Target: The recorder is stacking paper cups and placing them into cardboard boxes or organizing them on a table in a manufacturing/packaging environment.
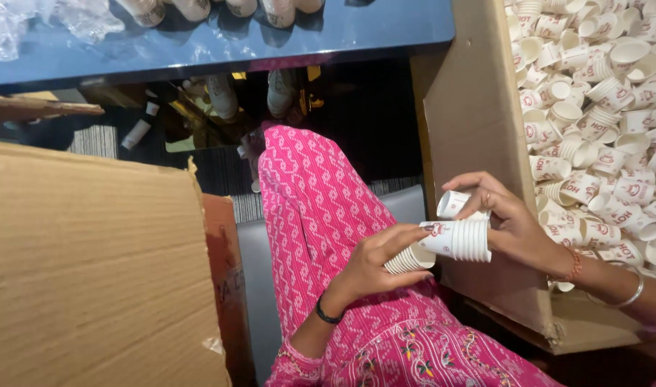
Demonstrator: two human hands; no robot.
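Over my lap, my left hand (374,261) and right hand (503,222) are gripping a nested stack of paper cups (446,245) beside the cup-filled cardboard box (471,107).

Left hand (374,261) at lower centre of frame, forearm rising from the bottom edge, black band on wrist, fingers curled, index stretched toward the right. Right hand (510,222) at centre right, forearm entering from lower right, bangles on wrist, ring on one finger, fingers bent in a grip.
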